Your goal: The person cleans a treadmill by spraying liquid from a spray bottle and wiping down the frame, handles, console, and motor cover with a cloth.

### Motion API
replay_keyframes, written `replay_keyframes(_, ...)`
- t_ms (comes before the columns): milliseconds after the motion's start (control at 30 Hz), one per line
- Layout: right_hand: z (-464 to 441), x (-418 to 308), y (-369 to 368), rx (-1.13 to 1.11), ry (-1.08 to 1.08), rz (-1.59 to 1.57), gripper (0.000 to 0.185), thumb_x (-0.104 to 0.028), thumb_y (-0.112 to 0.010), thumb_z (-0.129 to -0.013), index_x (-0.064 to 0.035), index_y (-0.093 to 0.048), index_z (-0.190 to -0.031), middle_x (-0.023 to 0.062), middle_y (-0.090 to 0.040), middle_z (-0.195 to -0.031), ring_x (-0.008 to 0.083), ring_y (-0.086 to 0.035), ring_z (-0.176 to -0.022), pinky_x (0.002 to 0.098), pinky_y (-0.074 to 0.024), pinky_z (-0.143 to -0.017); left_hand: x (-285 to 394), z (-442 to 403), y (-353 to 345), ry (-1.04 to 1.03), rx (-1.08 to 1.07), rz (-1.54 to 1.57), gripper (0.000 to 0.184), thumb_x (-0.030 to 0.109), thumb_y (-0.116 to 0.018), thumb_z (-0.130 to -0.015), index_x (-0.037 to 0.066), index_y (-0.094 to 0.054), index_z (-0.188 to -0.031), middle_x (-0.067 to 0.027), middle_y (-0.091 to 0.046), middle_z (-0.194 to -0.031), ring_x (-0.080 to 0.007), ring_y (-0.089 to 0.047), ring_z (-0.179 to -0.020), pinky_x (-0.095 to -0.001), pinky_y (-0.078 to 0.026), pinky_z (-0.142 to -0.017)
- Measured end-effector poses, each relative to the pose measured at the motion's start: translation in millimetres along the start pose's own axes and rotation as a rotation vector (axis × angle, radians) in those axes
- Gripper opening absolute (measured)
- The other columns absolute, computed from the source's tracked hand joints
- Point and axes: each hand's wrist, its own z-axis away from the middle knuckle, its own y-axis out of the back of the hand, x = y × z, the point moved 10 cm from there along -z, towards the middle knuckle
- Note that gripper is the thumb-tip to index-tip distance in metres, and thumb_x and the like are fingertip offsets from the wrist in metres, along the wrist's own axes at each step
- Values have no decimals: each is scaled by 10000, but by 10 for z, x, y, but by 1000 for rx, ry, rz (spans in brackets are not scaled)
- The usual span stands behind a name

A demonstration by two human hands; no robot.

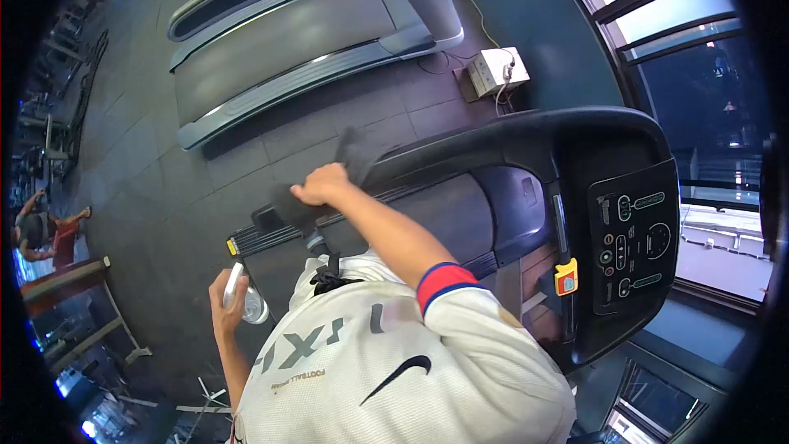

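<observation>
My right hand (322, 184) is closed on a dark cloth (358, 156), which is smeared by motion. The cloth lies along the black handrail (427, 153) of a treadmill, near the rail's end. My left hand (225, 299) is wrapped round a spray bottle (255, 307) with a white trigger head and a clear body, held low beside my body. Beneath my right arm is the treadmill's dark running belt (452, 212). To the right stands its console (634, 238) with buttons, and a yellow and red safety key (566, 277) sits below it.
A second treadmill (288, 41) stands across the tiled floor. A white power box (496, 70) with plugged cables sits near the wall. Windows (699, 74) line the right side. Far left, another person (51, 230) is near a wooden frame (70, 279) and gym equipment.
</observation>
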Motion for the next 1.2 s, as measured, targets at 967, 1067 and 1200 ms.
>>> replay_keyframes(967,2977,3819,1557,1252,-412,346,370,-433,-565,-874,-94,-689,-955,160,-621,-1152,411,-468,-1273,677,-283,-1090,2528,-1130,-2516,-460,-499,-53,257,266,-732,-894,15,-689,-856,-121,-642,-789,-265,-616,-694,-370,-475,-643)
replay_keyframes(1067,3377,4567,1875,1310,-525,377,338,-381,-586,-883,-76,-725,-840,137,-677,-1084,376,-514,-1235,628,-269,-1122,2998,-1097,-3154,-591,-653,-114,223,257,-736,-881,36,-705,-867,-131,-647,-794,-296,-628,-685,-395,-501,-641)
replay_keyframes(1200,3442,4746,1895,1355,-525,366,303,-370,-613,-885,-113,-774,-893,83,-702,-1162,325,-564,-1184,561,-332,-1087,3318,-1090,-3988,-795,-619,-60,226,257,-717,-887,35,-703,-842,-153,-660,-805,-346,-649,-732,-434,-501,-643)
